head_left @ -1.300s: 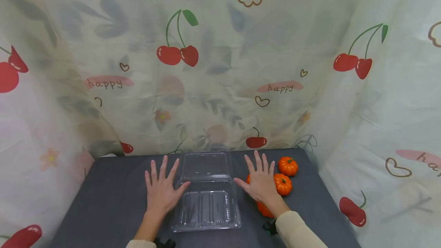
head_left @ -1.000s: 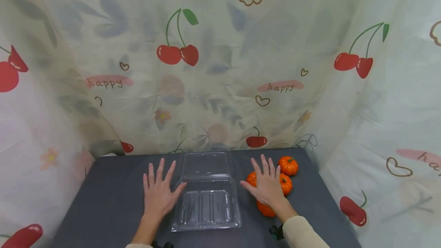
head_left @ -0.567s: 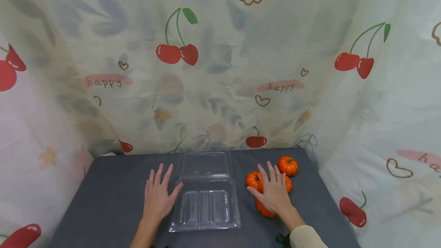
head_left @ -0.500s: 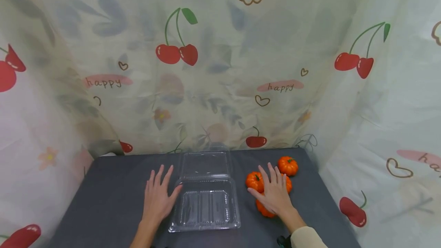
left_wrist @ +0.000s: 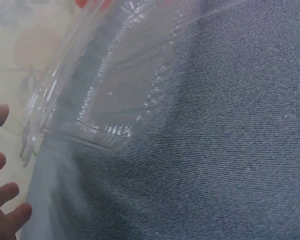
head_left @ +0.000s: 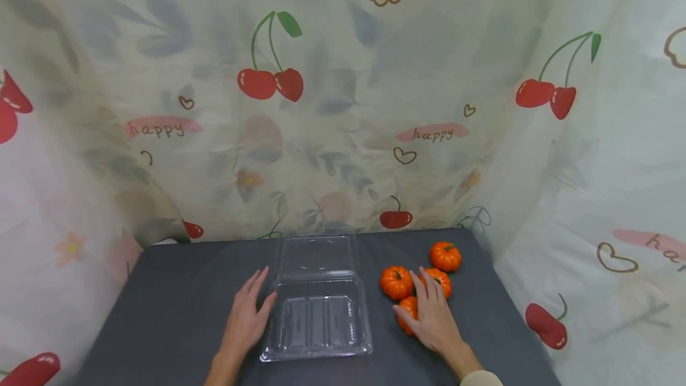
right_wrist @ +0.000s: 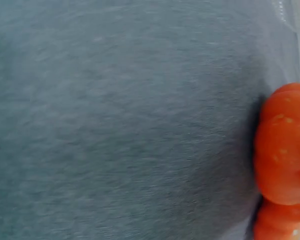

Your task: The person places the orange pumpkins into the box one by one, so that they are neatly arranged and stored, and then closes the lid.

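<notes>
Beside the left rim of an open, clear plastic clamshell box (head_left: pixel 316 317), my left hand (head_left: pixel 245 321) is held with its fingers extended and nothing in its grasp. Its fingers show at the left edge of the left wrist view, near the box (left_wrist: pixel 122 80). My right hand (head_left: pixel 435 323) hovers among several small orange pumpkins, thumb spread from the fingers. Its thumb overlaps the nearest pumpkin (head_left: pixel 409 304), and its fingertips partly cover another pumpkin (head_left: pixel 442 282). In the right wrist view a pumpkin (right_wrist: pixel 282 150) fills the right edge.
A left pumpkin (head_left: pixel 396 283) and a rear pumpkin (head_left: pixel 446 257) lie uncovered on the dark grey tabletop (head_left: pixel 177 302). The box's lid (head_left: pixel 318 255) lies folded back toward the rear. A printed curtain (head_left: pixel 332 106) encloses the table's back and sides.
My right hand has moved right and nearer to me, lowering over the pumpkins and uncovering the left one. My left hand has drawn slightly back and turned more onto its side.
</notes>
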The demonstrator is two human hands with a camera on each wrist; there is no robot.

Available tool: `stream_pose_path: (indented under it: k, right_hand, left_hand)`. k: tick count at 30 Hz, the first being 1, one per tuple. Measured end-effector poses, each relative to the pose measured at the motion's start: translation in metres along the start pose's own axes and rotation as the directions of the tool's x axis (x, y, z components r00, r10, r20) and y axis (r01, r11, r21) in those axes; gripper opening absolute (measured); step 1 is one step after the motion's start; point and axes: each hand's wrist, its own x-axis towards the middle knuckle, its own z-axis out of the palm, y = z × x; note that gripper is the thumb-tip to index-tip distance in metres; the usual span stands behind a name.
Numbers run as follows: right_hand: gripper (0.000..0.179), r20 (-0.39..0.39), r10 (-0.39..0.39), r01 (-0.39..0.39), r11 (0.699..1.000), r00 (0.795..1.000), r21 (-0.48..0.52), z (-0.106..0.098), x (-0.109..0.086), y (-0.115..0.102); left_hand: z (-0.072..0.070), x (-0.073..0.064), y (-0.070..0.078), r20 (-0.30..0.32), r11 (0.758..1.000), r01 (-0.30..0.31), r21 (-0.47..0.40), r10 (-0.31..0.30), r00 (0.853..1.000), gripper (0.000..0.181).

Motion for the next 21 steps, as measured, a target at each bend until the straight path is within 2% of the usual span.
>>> stream_pose_path:
  k: [5, 11, 15, 21]
  right_hand:
    - [0.086, -0.063, -0.037, 0.038, 0.999, 0.997, 0.007, 0.004, -0.006, 0.004]
    - [0.073, -0.096, -0.035, 0.040, 0.998, 0.995, 0.047, 0.005, -0.011, 0.007]
    - [0.062, -0.079, 0.010, -0.004, 0.997, 0.997, 0.076, 0.006, -0.016, 0.011]
    - [0.054, -0.032, 0.095, -0.091, 0.990, 0.995, 0.107, 0.008, -0.023, 0.015]
  left_hand:
    - [0.003, -0.002, -0.004, -0.014, 0.999, 0.011, -0.041, -0.011, 1.000, 0.060]
    - [0.007, -0.002, -0.006, 0.051, 0.992, 0.107, -0.060, -0.104, 0.993, 0.057]
    - [0.010, -0.002, -0.007, 0.068, 0.985, 0.150, -0.080, -0.145, 0.987, 0.053]
    - [0.015, -0.003, -0.008, 0.038, 0.984, 0.140, -0.111, -0.136, 0.990, 0.049]
